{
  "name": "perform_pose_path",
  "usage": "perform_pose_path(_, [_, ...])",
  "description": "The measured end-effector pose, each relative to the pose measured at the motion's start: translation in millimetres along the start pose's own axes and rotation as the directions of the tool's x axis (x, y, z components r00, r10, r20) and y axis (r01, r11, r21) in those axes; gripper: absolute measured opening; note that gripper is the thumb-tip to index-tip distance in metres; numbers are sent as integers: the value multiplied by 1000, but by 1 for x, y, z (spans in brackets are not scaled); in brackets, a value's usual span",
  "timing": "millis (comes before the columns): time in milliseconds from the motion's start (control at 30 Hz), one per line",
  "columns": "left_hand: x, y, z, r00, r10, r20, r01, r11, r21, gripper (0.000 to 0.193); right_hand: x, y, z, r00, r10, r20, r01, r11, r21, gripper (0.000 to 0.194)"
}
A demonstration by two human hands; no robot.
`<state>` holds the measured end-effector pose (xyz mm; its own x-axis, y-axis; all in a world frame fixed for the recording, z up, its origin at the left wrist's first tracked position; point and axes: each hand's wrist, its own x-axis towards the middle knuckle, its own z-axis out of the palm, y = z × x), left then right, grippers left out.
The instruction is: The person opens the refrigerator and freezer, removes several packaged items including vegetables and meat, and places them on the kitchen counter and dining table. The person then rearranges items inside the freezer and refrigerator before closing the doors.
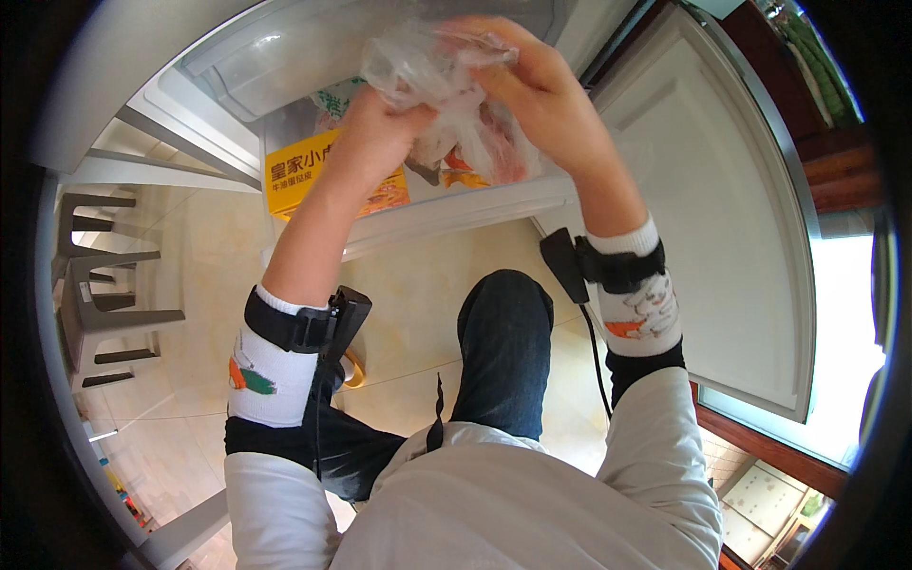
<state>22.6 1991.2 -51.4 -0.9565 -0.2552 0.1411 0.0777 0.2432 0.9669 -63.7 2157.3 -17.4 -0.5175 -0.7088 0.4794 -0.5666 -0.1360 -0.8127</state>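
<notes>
Both hands are raised over a pulled-out, clear plastic freezer drawer [456, 206]. My left hand [392, 125] grips the gathered plastic of a translucent bag [427, 68]. Opposite it, my right hand [527, 85] pinches the same bag's film near its top, slightly blurred. Below the bag, reddish packaged food [502, 146] shows through clear plastic; whether it sits inside the held bag I cannot tell. A yellow printed carton [299, 171] lies at the drawer's left, partly behind my left forearm. Past it is a bag with green print [335, 96].
An open white refrigerator door [719, 199] stands to the right. Above the drawer is another translucent drawer front [285, 57]. Grey plastic stools [92, 306] appear on the left over the tiled floor [192, 285]. A black cable [595, 356] hangs from the right wrist device [566, 263].
</notes>
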Motion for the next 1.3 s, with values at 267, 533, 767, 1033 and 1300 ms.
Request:
perform_pose_path(267, [9,-18,-39,930,-240,-279,113,907,-405,24,-52,38,-26,949,308,-71,-118,135,-984,49])
perform_pose_path(533, [7,-23,-54,931,-269,-246,116,858,-500,26,-51,64,-56,922,165,-349,-380,544,-748,35])
perform_pose_path(767, [4,-22,-52,928,-258,-267,84,847,-525,28,-35,38,-72,616,565,-549,-509,817,270,41])
perform_pose_path(1033, [2,-26,-54,931,-258,-257,84,839,-538,26,-54,68,-99,816,535,-220,-194,611,768,36])
perform_pose_path(1300, [0,-30,-54,931,-267,-250,97,840,-533,28,-67,54,-97,870,362,-335,-366,929,54,32])
